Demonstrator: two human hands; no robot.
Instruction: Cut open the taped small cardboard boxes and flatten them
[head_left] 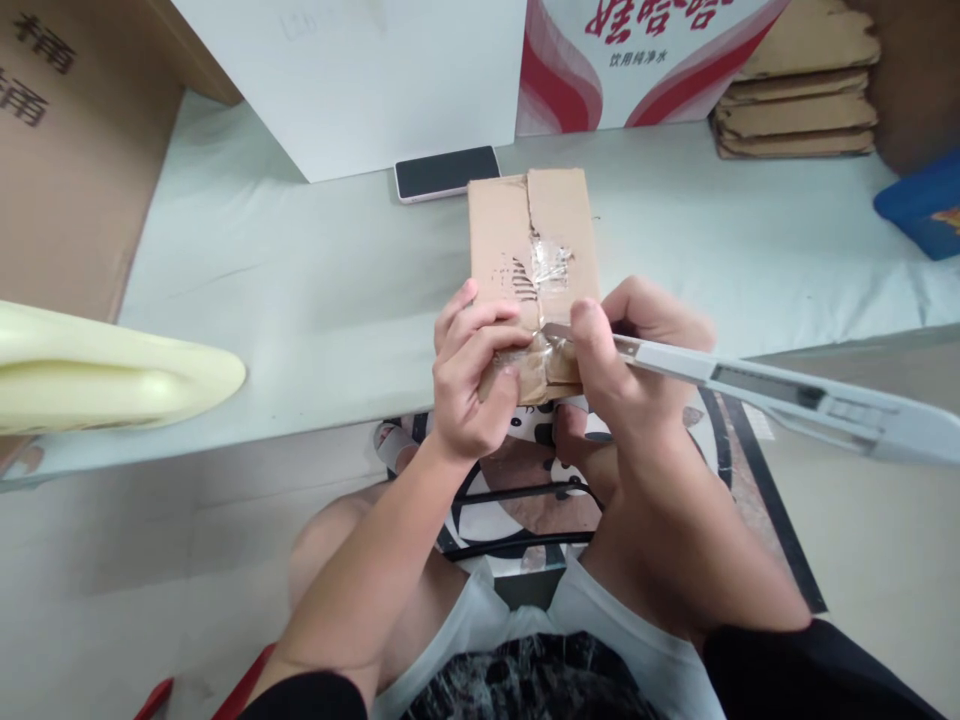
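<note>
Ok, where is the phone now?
In the head view, the phone is on the table, left of the small cardboard box, in front of the white box.

Matt brown cardboard box [499, 235], glossy clear tape [551, 265]

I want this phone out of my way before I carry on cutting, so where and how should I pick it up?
Best pinch the phone by its left end, coming from the left. It lies flat and lengthwise along the foot of the tall white box, while the small cardboard box crowds its right end, so the left end looks easiest to reach.
</note>
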